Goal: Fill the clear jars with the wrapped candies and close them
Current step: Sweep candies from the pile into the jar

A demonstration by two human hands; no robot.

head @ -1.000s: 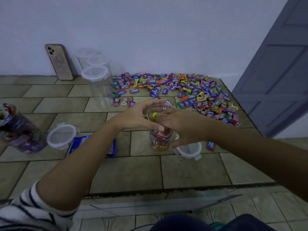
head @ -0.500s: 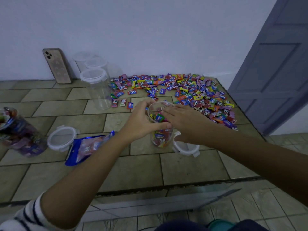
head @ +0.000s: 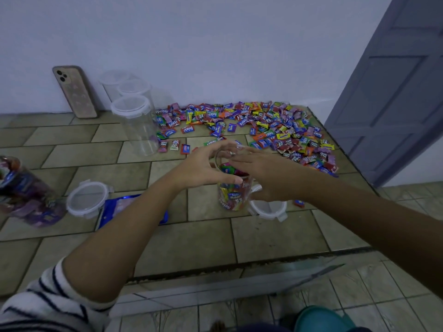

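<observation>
Shows a part-filled clear jar (head: 233,197) mid-ledge, left hand (head: 203,168) curled round its rim, right hand (head: 271,173) spread flat over its mouth. Loose lid (head: 268,208) just right; wrapped candies (head: 263,125) heaped far right.

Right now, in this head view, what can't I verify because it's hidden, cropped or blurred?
All in the head view.
Candy-filled jar: cut by the left edge and blurred; its top is unreadable.
Blue bag: left forearm covers part of it.
Lid by the open jar: right hand hides its far rim.
</observation>
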